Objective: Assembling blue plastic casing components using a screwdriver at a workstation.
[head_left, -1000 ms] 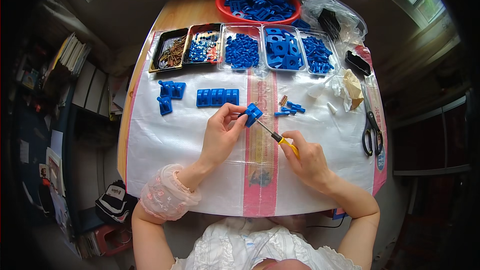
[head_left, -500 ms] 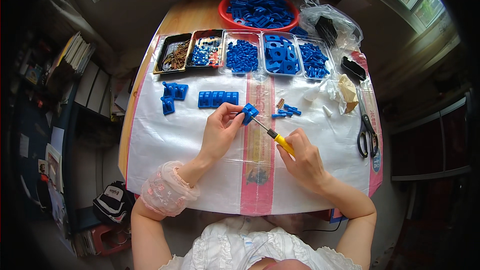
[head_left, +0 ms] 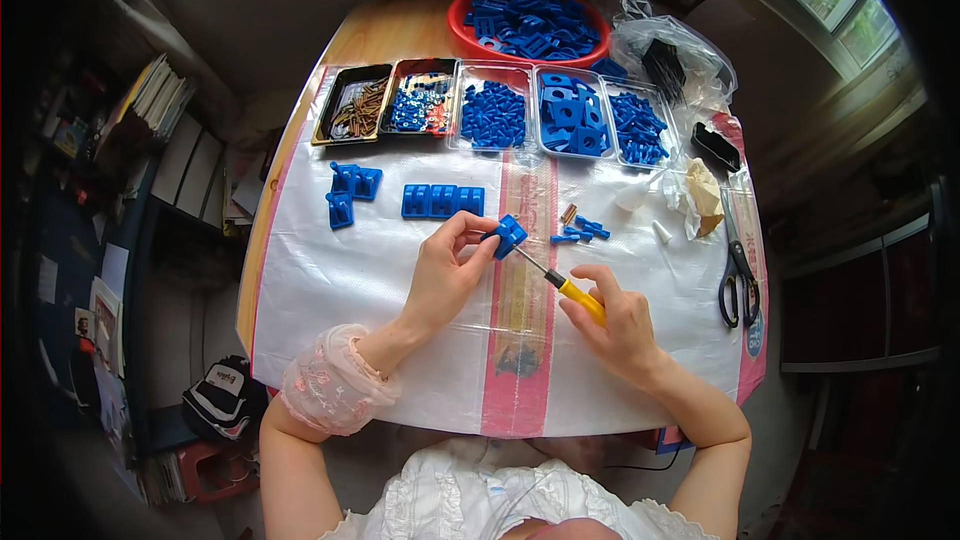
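Sheeting (head_left: 330,280) in white plastic is covering the table, catching loose parts. Left hand (head_left: 445,275) is pinching a blue block (head_left: 509,234) at frame centre, steadying it while right hand (head_left: 620,325) is clenching a yellow-handled screwdriver (head_left: 560,285), tip angled into the block.

Both forearms come up from the lower edge, bent inward. The left hand (head_left: 445,275) pinches with fingertips raised; the right hand (head_left: 620,325) is curled closed, thumb and forefinger extended forward.

Glossy white woven-plastic sheet (head_left: 350,280) covers a smooth wooden table (head_left: 390,35); blue plastic block (head_left: 509,235).
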{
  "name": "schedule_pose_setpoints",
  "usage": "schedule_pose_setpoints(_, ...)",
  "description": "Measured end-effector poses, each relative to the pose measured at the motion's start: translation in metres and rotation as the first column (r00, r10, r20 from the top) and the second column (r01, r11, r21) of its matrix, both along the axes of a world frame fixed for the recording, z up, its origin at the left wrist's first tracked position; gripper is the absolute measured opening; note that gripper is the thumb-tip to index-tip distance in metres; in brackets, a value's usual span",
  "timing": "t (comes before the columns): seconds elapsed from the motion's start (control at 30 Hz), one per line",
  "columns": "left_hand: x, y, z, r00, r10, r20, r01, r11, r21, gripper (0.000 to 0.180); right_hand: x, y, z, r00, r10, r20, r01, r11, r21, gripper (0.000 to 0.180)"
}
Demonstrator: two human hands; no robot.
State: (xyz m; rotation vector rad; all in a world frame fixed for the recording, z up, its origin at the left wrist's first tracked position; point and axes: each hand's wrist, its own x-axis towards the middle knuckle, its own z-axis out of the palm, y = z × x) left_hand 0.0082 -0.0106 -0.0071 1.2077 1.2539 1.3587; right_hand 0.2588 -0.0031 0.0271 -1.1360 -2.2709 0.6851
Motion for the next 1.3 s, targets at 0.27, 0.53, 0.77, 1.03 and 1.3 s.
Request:
schedule_pose_setpoints(0.27, 0.0, 0.0, 0.003, 0.999, -0.023, -0.024, 0.023, 1.0, -0.019, 0.012, 0.002, 0.002, -0.017, 0.999, 0.0, -0.049, 0.003, 0.998, 0.062, 0.028)
schedule_pose_setpoints(0.53, -0.001, 0.0, 0.0, 1.0, -0.022, -0.018, 0.021, 1.0, -0.015, 0.012, 0.0, 0.002, -0.005, 0.999, 0.001, 0.039, -0.006, 0.992, 0.128, 0.019)
schedule_pose_setpoints(0.77, -0.003, -0.001, 0.001, 0.997, -0.054, -0.051, 0.051, 0.997, -0.056, 0.014, -0.001, 0.003, -0.009, 0.994, 0.01, -0.109, -0.007, 0.999, 0.032, 0.022)
schedule_pose_setpoints(1.03, -0.001, 0.0, 0.003, 1.0, -0.009, 0.002, 0.01, 1.0, -0.027, 0.012, -0.001, -0.003, -0.02, 0.988, 0.0, -0.151, -0.003, 1.0, -0.017, 0.027)
schedule_pose_setpoints(1.3, -0.004, -0.001, 0.004, 0.999, -0.03, -0.041, 0.028, 0.998, -0.054, 0.013, -0.001, 0.001, -0.007, 0.999, 0.017, -0.05, -0.014, 0.998, 0.065, 0.015)
